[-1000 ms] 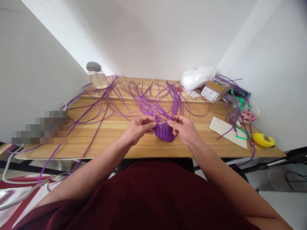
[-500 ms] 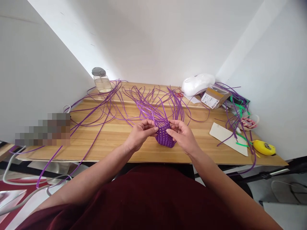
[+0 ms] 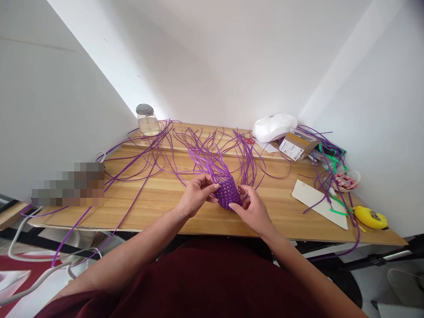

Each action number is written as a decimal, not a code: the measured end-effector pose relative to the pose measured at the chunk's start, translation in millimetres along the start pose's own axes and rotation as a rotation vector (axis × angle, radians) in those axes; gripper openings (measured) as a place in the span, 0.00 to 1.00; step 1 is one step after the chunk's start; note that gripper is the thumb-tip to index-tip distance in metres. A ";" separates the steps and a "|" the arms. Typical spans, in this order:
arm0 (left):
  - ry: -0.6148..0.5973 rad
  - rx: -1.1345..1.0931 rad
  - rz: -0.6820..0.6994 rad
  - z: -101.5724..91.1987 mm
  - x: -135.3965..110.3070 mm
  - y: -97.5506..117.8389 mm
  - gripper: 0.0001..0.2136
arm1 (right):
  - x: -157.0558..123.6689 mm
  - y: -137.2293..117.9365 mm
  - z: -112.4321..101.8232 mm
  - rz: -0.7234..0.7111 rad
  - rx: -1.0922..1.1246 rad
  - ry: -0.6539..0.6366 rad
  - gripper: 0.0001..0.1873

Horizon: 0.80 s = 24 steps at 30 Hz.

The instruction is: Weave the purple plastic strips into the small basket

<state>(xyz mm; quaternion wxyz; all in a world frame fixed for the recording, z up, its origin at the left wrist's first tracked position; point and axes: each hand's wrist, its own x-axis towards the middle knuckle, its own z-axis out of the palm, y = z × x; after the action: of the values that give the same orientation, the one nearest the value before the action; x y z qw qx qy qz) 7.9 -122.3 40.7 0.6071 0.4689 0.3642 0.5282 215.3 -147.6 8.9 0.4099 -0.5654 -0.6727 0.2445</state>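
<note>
A small purple woven basket [image 3: 228, 193] is held between my hands above the front middle of the table, its open weave facing me. Long loose purple strands [image 3: 207, 161] fan out from its upper edge toward the back. At the basket's upper left, my left hand [image 3: 198, 194] is closed, thumb and fingers pinching its edge by a strand. My right hand [image 3: 253, 207] grips the lower right side, thumb on the near face; its other fingertips are partly hidden behind the basket.
A lidded glass jar [image 3: 148, 121] stands back left among purple strands. Along the right lie a white smooth object [image 3: 274, 127], a cardboard box [image 3: 294, 145], a cream card [image 3: 316, 203], a small pink-and-white basket [image 3: 346, 181] and a yellow tape measure [image 3: 370, 217].
My right hand has slid from the basket's upper right edge to its lower right side. The basket is tilted a little more. The whole view has shifted slightly.
</note>
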 end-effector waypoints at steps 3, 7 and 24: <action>-0.028 0.019 -0.019 -1.7 -1.0 -1.5 0.19 | -5.7 5.4 2.0 -0.057 -0.084 0.014 0.27; -0.026 0.041 -0.011 -6.3 0.4 -7.1 0.19 | -11.3 7.2 4.6 -0.148 -0.127 0.039 0.27; -0.006 0.207 0.054 -9.4 9.6 -8.8 0.16 | -5.6 35.6 8.1 -0.184 -0.067 0.059 0.27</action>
<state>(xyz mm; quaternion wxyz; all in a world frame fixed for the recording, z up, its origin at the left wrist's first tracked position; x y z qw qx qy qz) 3.4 -111.1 30.0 0.5418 0.5404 0.4022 0.5026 228.6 -143.3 -25.3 0.4311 -0.5218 -0.7170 0.1664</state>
